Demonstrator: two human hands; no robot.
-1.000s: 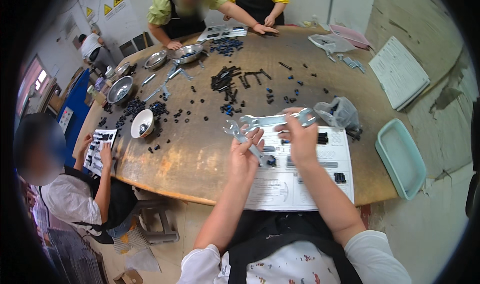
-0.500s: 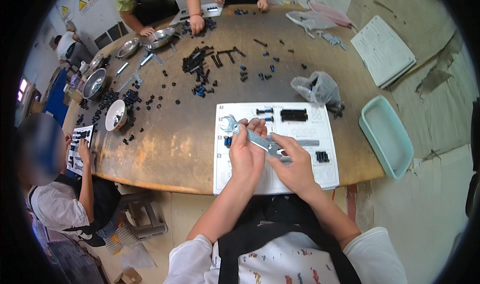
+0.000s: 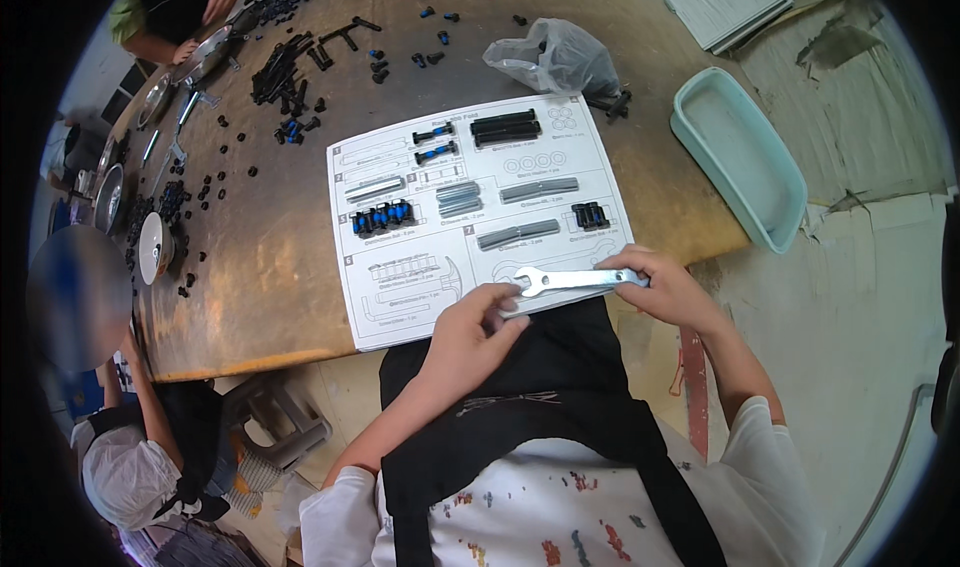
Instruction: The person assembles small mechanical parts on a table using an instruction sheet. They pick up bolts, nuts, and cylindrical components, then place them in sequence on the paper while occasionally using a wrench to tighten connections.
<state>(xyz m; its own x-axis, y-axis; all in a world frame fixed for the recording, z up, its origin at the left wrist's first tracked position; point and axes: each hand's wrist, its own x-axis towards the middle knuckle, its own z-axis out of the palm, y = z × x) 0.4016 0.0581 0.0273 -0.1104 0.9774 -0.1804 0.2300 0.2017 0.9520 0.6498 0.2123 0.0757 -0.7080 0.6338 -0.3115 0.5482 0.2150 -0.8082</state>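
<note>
A silver open-ended wrench (image 3: 570, 280) lies along the front edge of a printed parts sheet (image 3: 405, 317). My right hand (image 3: 662, 285) pinches its right end. Beside its jaw is my left hand (image 3: 475, 329), thumb and fingers apart, with nothing held in it. On the sheet sit black bolts with blue threads (image 3: 382, 218), two more such bolts (image 3: 435, 153), long black rods (image 3: 505, 127), short silver sleeves (image 3: 459, 199), longer grey sleeves (image 3: 518, 234) and short black bolts (image 3: 590, 215). Outlines are printed at its lower left.
A clear plastic bag (image 3: 555, 57) lies behind the sheet, a pale green tray (image 3: 740, 157) to the right. Loose black bolts (image 3: 285, 72), a white bowl (image 3: 156, 247) and steel bowls (image 3: 110, 197) are leftward. Co-workers are at the left and far left; stacked papers (image 3: 715, 2) lie far right.
The wrench has come down from above the sheet's middle to its front edge. My left hand has let go of it; my right hand holds its end. The view has shifted downward and right.
</note>
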